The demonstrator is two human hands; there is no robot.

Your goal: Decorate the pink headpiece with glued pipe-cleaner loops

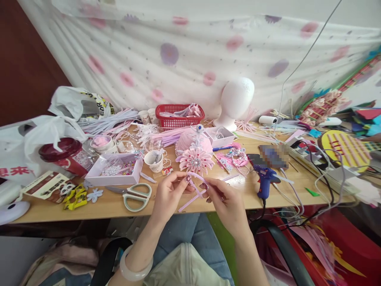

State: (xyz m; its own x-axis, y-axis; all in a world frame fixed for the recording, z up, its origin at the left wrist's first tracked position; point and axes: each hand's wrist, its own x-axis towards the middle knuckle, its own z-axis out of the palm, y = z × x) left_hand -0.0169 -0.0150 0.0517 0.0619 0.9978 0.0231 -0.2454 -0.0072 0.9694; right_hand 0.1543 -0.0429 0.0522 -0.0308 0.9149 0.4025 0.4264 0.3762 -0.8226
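Strip work, as I read it from my remote view. Left hand (169, 194): thumb and fingertips pinched on a pink strip (190, 201). Right hand (228, 199): likewise pinched on it, beside the left. The strip is up off the table (166, 212), near its front edge, between both hands. Done: a bend, apparently a loop; whether one length or two cross there, I cannot tell. Left: ends hang free, so I judge the shaping unfinished. Beyond, a beaded flower (195, 162) looks complete. Glue gun (264, 182) and scissors (137, 195) lie unheld.
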